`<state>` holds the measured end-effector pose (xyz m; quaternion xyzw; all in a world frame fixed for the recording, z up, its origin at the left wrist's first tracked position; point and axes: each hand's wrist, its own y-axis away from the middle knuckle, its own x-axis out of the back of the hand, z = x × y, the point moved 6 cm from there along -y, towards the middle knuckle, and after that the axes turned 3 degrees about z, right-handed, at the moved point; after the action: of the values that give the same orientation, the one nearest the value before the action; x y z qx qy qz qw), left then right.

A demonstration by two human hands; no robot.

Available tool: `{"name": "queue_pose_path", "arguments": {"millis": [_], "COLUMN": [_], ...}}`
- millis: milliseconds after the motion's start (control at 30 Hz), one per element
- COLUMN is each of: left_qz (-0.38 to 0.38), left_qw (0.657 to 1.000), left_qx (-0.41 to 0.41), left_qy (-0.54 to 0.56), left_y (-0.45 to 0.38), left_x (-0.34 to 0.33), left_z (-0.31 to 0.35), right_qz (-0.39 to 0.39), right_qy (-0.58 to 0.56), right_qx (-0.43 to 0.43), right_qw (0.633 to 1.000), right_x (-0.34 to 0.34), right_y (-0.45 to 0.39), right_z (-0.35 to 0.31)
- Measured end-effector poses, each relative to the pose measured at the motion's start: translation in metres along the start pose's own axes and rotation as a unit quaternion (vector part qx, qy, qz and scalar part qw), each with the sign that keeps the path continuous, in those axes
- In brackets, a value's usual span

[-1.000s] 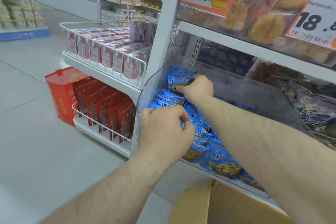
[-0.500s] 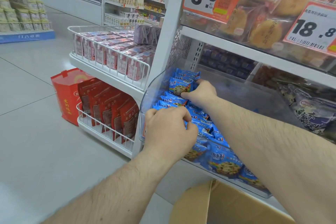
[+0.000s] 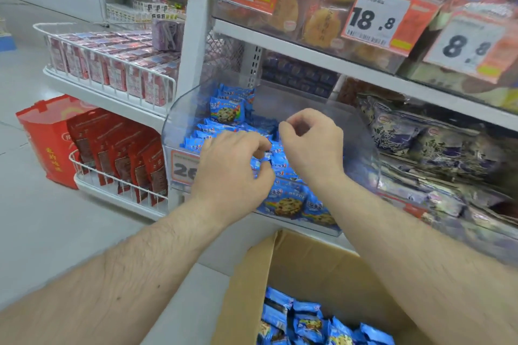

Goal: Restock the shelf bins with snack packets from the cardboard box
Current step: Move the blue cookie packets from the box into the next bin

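Both hands are over the clear plastic bin on the middle shelf, which is already pretty full of blue cookie packets. The left hand sits low at the front of the bin, fingers curled down onto the pile, and it looks like they're touching or pinching a packet right at the tips, though I honestly can't tell if anything is actually gripped since the hand covers it. The right hand is just beside it, a bit higher and further in, with the thumb and forefinger curled toward each other in a loose pinch; nothing visible between them as far as I can make out. One packet stands upright near the back left of the bin, the rest lie flat or slanted in rows. A price tag on the bin's front is half hidden behind the left hand. Below, near the bottom of the view, the cardboard box is open with more of the same blue packets piled inside. To the left, wire baskets hold pinkish packs up top and dark red pouches underneath, with a red gift bag on the floor next to them. Right of the bin are purple-patterned bags, and the shelf above has yellow pastry packs behind big 8.8 and 18.8 price signs.
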<state>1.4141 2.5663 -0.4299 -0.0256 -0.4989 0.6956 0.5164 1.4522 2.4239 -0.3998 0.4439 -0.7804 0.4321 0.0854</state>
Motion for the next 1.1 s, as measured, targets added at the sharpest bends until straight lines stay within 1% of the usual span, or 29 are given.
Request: {"name": "queue_pose_path", "arguments": {"millis": [67, 100, 133, 200, 267, 333, 400, 433, 467, 500, 533, 600, 633, 667, 733, 800, 833, 867, 900, 933, 967, 1033, 1067, 1100], "left_qz": [-0.010, -0.030, -0.064, -0.162, -0.302, -0.429, -0.530, -0.566, -0.589, -0.605, -0.615, -0.640, -0.649, -0.656, -0.663, -0.673, -0.678, -0.681, -0.683, -0.682, -0.680, -0.675, -0.673, -0.669], "left_qw": [0.996, 0.991, 0.986, 0.975, 0.949, 0.900, 0.845, 0.822, 0.806, 0.795, 0.787, 0.766, 0.759, 0.753, 0.748, 0.739, 0.734, 0.731, 0.729, 0.729, 0.731, 0.735, 0.736, 0.738], "left_qx": [-0.089, -0.122, -0.145, -0.137, -0.089, -0.079, -0.071, -0.061, -0.050, -0.043, -0.043, -0.044, -0.038, -0.030, -0.006, 0.016, 0.026, 0.034, 0.041, 0.047, 0.053, 0.063, 0.070, 0.080], "left_qy": [0.027, 0.036, 0.047, 0.061, 0.037, -0.002, -0.023, -0.031, -0.032, -0.036, -0.038, -0.041, -0.039, -0.036, -0.031, -0.031, -0.029, -0.026, -0.023, -0.022, -0.021, -0.023, -0.024, -0.023], "left_y": [0.011, 0.018, 0.027, 0.045, 0.066, 0.092, 0.114, 0.123, 0.129, 0.134, 0.138, 0.143, 0.145, 0.146, 0.149, 0.151, 0.151, 0.152, 0.153, 0.152, 0.151, 0.151, 0.152, 0.152], "left_x": [-0.006, -0.011, -0.018, -0.037, -0.063, -0.087, -0.103, -0.108, -0.113, -0.118, -0.123, -0.134, -0.140, -0.145, -0.153, -0.160, -0.163, -0.166, -0.168, -0.170, -0.170, -0.171, -0.170, -0.169], "left_z": [0.024, 0.035, 0.045, 0.060, 0.065, 0.065, 0.064, 0.061, 0.059, 0.058, 0.057, 0.057, 0.056, 0.055, 0.050, 0.044, 0.040, 0.038, 0.036, 0.035, 0.033, 0.030, 0.029, 0.027], "right_qz": [0.066, 0.085, 0.095, 0.102, 0.099, 0.082, 0.057, 0.037, 0.014, -0.003, -0.008, -0.002, -0.009, -0.036, -0.116, -0.215, -0.268, -0.315, -0.345, -0.357, -0.354, -0.331, -0.316, -0.293], "right_qy": [-0.043, -0.054, -0.063, -0.076, -0.084, -0.074, -0.050, -0.041, -0.032, -0.019, 0.002, 0.047, 0.072, 0.099, 0.148, 0.176, 0.205, 0.244, 0.289, 0.328, 0.351, 0.363, 0.357, 0.347], "right_qx": [0.099, 0.135, 0.155, 0.150, 0.107, 0.054, -0.014, -0.070, -0.139, -0.218, -0.301, -0.440, -0.485, -0.514, -0.551, -0.563, -0.549, -0.517, -0.476, -0.440, -0.420, -0.415, -0.413, -0.399], "right_qw": [0.992, 0.986, 0.981, 0.981, 0.986, 0.992, 0.997, 0.996, 0.990, 0.976, 0.954, 0.897, 0.871, 0.851, 0.813, 0.779, 0.765, 0.758, 0.756, 0.756, 0.758, 0.766, 0.776, 0.796], "right_x": [0.034, 0.048, 0.058, 0.070, 0.074, 0.073, 0.070, 0.068, 0.065, 0.062, 0.061, 0.061, 0.059, 0.055, 0.042, 0.024, 0.016, 0.010, 0.005, 0.003, 0.004, 0.009, 0.011, 0.014], "right_y": [0.035, 0.052, 0.068, 0.096, 0.119, 0.141, 0.162, 0.173, 0.187, 0.203, 0.220, 0.258, 0.275, 0.290, 0.312, 0.330, 0.336, 0.337, 0.336, 0.336, 0.333, 0.330, 0.329, 0.326], "right_z": [-0.005, -0.002, 0.005, 0.028, 0.057, 0.089, 0.126, 0.151, 0.178, 0.209, 0.241, 0.302, 0.328, 0.350, 0.381, 0.405, 0.411, 0.415, 0.416, 0.417, 0.415, 0.414, 0.411, 0.403]}}
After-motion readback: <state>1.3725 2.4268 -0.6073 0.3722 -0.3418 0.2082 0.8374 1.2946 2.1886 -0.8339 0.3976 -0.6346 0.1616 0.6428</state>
